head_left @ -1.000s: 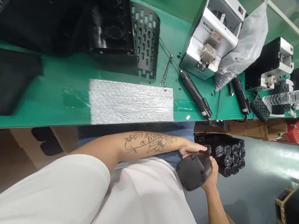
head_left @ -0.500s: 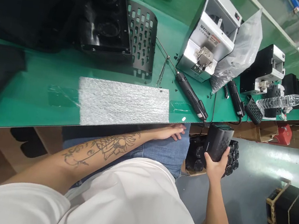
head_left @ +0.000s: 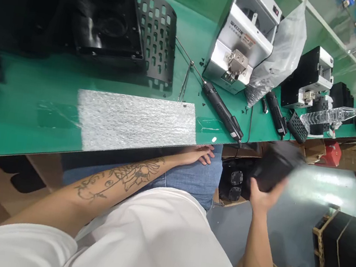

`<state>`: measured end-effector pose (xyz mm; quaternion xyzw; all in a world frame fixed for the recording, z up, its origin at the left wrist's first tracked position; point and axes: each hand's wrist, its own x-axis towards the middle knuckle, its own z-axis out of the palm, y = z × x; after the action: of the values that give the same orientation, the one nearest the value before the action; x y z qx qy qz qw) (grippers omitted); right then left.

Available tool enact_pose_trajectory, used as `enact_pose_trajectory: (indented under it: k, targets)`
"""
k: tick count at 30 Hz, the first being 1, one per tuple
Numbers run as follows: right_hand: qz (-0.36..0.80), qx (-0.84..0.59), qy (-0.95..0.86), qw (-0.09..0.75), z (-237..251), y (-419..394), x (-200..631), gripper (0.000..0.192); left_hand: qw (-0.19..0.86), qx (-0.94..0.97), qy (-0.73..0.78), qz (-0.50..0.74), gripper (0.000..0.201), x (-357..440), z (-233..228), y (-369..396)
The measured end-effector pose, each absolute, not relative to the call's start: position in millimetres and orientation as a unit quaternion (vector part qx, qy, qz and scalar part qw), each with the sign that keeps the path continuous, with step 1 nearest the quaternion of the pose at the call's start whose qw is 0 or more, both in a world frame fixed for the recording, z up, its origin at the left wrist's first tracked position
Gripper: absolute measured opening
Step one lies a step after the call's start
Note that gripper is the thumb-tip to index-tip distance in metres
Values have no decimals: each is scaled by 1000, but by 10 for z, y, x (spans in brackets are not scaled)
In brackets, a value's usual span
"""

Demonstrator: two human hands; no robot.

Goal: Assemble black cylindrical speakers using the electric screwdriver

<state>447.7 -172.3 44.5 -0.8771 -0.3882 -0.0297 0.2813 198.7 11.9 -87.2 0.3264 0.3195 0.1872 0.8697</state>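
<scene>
The green bench (head_left: 63, 71) spans my view, my blue jeans (head_left: 193, 180) showing below its edge. A silvery sheet (head_left: 136, 122) lies on the bench. A black case (head_left: 275, 166), blurred, is at my right, near that edge. My right fingers (head_left: 279, 189) grip the case; my left fingers (head_left: 207, 153), slightly parted, rest on the jeans.

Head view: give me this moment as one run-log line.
right grip: holding black case, blurred | left grip: open over jeans | nearer screwdriver: lying on green bench

Wearer's two hands (head_left: 196, 155) (head_left: 263, 199), one held box (head_left: 275, 166); on the bench (head_left: 7, 134), two screwdrivers (head_left: 222, 110) (head_left: 276, 113), two machines (head_left: 224, 60) (head_left: 302, 76), one bottle (head_left: 329, 116), one bag (head_left: 279, 57), one sheet (head_left: 135, 125).
</scene>
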Motion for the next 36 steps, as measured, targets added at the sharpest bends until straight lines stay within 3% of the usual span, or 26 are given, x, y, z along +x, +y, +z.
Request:
enact_pose_trajectory:
  k: [4, 9, 16, 21, 27, 30, 36]
  targets:
    - [43, -890, -383, 244, 362, -1729, 4474, 131, 858, 330, 342, 197, 22, 2062, -866, 82]
    - [52, -879, -385, 276, 646, -1821, 4476, 129, 850, 331, 362, 194, 21, 2113, -887, 69]
    - [-25, -868, -370, 331, 574, -1748, 4495, 151, 842, 340, 377, 184, 19, 2080, -793, 90]
    - [123, -889, -355, 262, 313, -1795, 4446, 126, 830, 351, 394, 180, 18, 2120, -745, 106]
    - [252, -843, -320, 352, 272, -1953, 4431, 138, 817, 390, 389, 171, 17, 2134, -707, 76]
    - [328, -794, -303, 413, 211, -2034, 4391, 133, 823, 417, 351, 161, 39, 2144, -584, 16]
    - [421, -724, -298, 459, 12, -2254, 4102, 116, 858, 420, 248, 158, 120, 2263, -220, -214]
